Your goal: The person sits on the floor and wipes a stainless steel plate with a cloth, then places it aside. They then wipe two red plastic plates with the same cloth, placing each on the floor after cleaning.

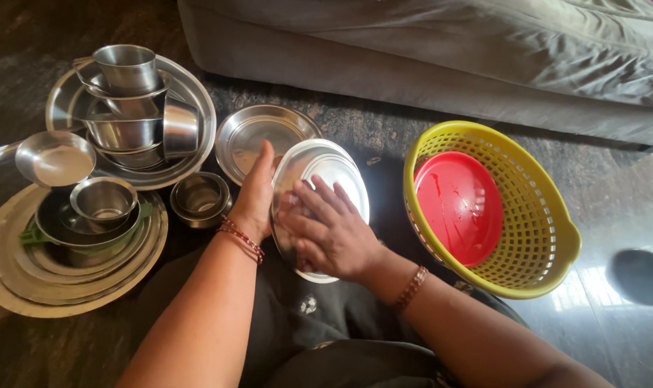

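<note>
Left: stacked steel dishes (89, 179) block floor | Right: yellow basket (535, 237) obstructs | Ahead: sofa (427, 50) | Free: dark floor (384, 154) between plate and basket.

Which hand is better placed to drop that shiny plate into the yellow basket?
Probably the right hand: it lies flat on the steel plate, on the side nearest the yellow basket. The left hand grips the plate's far edge.

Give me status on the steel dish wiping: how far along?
Done: only a red plate sits in the yellow basket. In hand: left hand steadies a steel plate while right hand presses on its face. Left: stacked plates, cups and bowls on the floor look untouched.
</note>
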